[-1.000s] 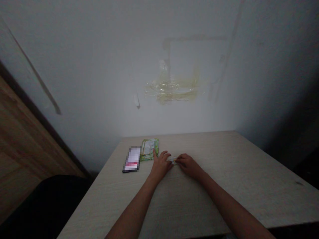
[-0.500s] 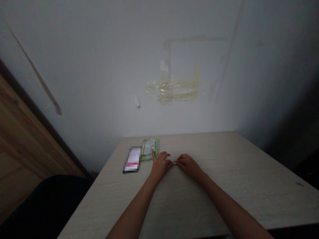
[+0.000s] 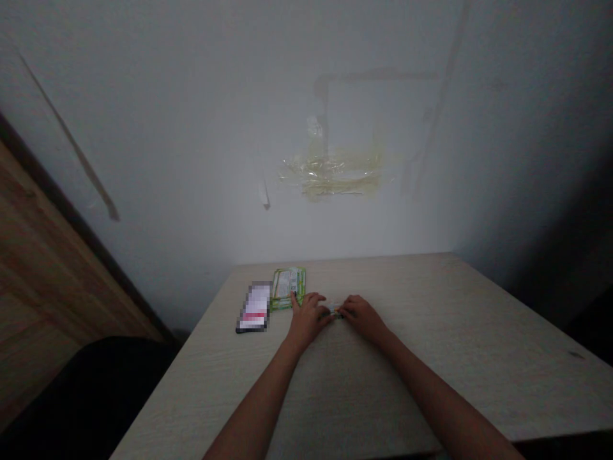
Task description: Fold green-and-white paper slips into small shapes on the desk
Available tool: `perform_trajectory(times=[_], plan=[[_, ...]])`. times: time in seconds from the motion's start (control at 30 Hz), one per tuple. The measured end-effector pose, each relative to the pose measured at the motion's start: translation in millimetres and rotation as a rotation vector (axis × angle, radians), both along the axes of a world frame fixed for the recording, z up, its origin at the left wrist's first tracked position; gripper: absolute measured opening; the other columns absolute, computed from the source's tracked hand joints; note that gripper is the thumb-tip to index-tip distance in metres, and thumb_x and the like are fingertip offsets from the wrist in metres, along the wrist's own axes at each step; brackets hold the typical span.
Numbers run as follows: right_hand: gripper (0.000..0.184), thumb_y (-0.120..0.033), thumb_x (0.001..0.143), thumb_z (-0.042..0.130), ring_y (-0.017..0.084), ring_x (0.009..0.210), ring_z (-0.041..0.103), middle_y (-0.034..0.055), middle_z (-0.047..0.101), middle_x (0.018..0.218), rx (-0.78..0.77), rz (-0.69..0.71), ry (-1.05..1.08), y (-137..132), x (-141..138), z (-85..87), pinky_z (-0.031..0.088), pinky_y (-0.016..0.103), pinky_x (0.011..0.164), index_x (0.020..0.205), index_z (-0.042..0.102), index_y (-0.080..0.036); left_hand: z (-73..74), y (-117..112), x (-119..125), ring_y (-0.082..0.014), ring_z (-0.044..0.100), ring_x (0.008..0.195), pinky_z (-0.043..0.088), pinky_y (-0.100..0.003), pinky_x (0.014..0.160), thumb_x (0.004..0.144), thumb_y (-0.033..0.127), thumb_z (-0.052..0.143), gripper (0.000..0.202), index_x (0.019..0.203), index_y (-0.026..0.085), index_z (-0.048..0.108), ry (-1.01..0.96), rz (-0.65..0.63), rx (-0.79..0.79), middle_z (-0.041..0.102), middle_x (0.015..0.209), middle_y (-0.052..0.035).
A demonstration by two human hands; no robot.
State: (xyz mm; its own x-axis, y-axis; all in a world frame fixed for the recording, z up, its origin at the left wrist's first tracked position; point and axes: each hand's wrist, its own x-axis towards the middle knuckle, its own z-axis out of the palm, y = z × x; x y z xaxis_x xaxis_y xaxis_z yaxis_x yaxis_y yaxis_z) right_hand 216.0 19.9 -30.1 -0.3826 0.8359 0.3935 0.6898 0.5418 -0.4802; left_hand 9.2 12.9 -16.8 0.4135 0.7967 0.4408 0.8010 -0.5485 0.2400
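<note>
A small, flat, pale thing point(image 3: 334, 310) with a few coloured and dark spots lies low at the table, between my two hands. It is too small and too covered to name. My left hand point(image 3: 305, 319) holds its left side, thumb at the near edge and fingertips at the far edge, while the outer finger spreads toward a green and white packet point(image 3: 288, 286). At the right end, my right hand point(image 3: 363, 317) pinches the pale thing with bunched fingertips. Part of the thing is hidden under the fingers of both hands.
A phone point(image 3: 255, 306) with a blurred-out screen lies left of the packet. The pale wooden table point(image 3: 431, 300) meets a wall with yellowed clear tape point(image 3: 335, 176). Something dark point(image 3: 90, 396) stands beyond the table's left edge.
My fingers have shifted slightly at the small pale thing, and coloured and dark spots show on it now. The packet and phone stay in place.
</note>
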Motion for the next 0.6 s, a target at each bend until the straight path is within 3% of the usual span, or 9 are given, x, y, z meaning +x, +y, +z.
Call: perform_trajectory(times=[0.27,0.6], plan=[[0.020,-0.035,0.088,0.061,0.018,0.092,0.058,0.0055,0.066,0.093,-0.023,0.031,0.021,-4.8,2.5,4.5,0.044,0.029,0.085,0.097,0.073,-0.021,0.2,-0.3,1.8,-0.0238,0.047,0.123,-0.009,-0.071,0.107,0.085,0.035,0.062,0.012,0.087,0.030,0.072,-0.016,0.015,-0.035,0.064,0.119,-0.0014],[0.017,-0.027,0.089,0.060,0.018,0.091,0.058,0.0058,0.068,0.091,-0.046,-0.017,0.064,-1.0,-0.1,2.0,0.045,0.030,0.084,0.096,0.073,-0.022,-2.4,2.4,1.3,-0.0245,0.048,0.124,-0.012,-0.070,0.106,0.086,0.039,0.060,0.014,0.093,0.032,0.070,-0.074,0.000,-0.132,0.071,0.110,0.0007]])
